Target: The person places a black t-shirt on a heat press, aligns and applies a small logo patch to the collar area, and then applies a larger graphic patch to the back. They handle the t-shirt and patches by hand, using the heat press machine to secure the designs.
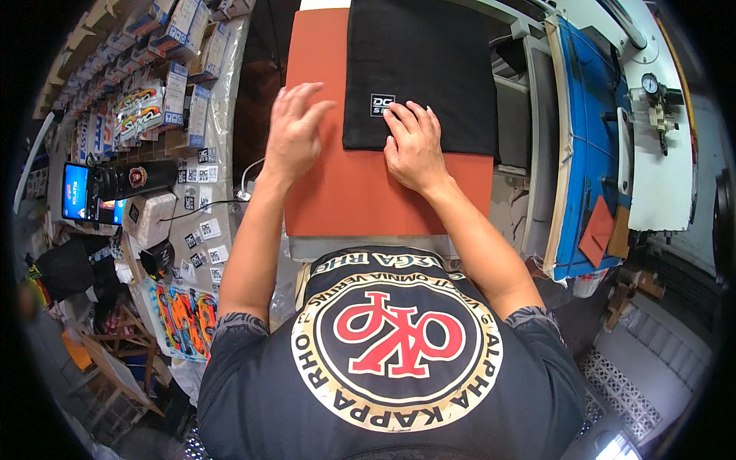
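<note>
A piece of black fabric (425,57) lies flat on a red-orange pad (356,195) in front of me. Near the fabric's lower left corner is a small black-and-white square label (379,100) bearing letters. The fingertips of my right hand (415,146) rest on the cloth, with the index finger at the label's right edge and partly covering it. My left hand (294,129) is over the left side of the pad, fingers slightly apart and nothing in them. Whether it touches the pad, I cannot tell.
On the left, a plastic-covered table (221,132) carries scattered labels (208,229), boxes (179,86), a lit phone (76,192), a black cylinder (144,177) and a white cable (244,192). At right stand a blue panel (592,149) and white machinery (655,195) with a pressure gauge (650,84).
</note>
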`<state>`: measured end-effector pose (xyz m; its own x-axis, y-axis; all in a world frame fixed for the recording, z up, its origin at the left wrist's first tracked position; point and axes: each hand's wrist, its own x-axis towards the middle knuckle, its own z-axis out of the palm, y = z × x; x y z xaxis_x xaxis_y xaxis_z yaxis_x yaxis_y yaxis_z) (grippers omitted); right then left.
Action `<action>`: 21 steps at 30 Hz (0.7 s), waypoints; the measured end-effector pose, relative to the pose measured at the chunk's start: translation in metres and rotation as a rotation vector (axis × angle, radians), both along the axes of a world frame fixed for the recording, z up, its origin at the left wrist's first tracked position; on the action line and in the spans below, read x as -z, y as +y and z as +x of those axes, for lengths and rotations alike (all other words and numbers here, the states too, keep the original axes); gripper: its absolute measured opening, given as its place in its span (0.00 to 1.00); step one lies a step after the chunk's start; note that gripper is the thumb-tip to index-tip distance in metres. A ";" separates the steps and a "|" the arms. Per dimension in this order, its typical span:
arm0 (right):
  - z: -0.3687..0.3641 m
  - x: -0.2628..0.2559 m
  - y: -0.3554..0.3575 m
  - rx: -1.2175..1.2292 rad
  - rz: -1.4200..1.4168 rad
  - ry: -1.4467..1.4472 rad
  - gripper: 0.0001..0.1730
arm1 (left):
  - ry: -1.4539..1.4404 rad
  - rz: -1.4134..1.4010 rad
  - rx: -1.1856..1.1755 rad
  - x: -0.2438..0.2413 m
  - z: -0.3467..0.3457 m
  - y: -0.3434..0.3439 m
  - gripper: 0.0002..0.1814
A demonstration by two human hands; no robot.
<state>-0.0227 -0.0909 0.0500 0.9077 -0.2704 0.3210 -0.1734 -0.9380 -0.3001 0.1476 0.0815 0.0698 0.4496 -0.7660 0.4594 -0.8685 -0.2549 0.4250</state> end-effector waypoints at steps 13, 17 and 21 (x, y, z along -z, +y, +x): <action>0.001 0.001 0.001 0.023 0.006 -0.022 0.25 | -0.110 0.093 0.154 0.020 -0.006 -0.042 0.25; 0.000 0.001 0.000 0.021 0.015 -0.018 0.25 | -0.117 0.155 0.143 0.025 -0.004 -0.043 0.27; 0.001 0.002 0.001 0.024 0.002 -0.021 0.26 | -0.094 0.165 0.132 0.027 -0.005 -0.042 0.28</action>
